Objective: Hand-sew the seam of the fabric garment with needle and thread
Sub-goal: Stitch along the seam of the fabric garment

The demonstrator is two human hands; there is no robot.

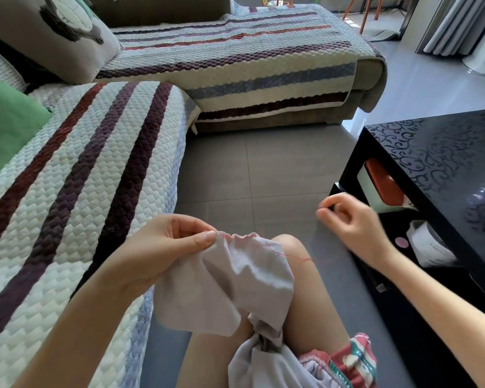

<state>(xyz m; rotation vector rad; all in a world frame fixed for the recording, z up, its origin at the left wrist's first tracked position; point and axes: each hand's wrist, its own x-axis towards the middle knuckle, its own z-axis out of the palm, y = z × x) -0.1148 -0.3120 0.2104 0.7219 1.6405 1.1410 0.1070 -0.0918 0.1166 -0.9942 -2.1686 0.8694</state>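
Note:
A pale lilac fabric garment [224, 289] hangs over my knee, its top edge gathered into small puckers along a red-stitched seam [238, 236]. My left hand [165, 247] pinches the left end of that seam between thumb and fingers. A red thread [289, 256] trails from the cloth to the right. My right hand [350, 222] is raised to the right of the fabric, blurred, with thumb and forefinger pressed together in a pinch; the needle itself is too small to make out.
A sofa with a striped quilted cover [81, 169] runs along my left. A glossy black coffee table [437, 163] stands close on the right, with boxes on its lower shelf [381, 189]. Grey tiled floor [263, 163] lies ahead.

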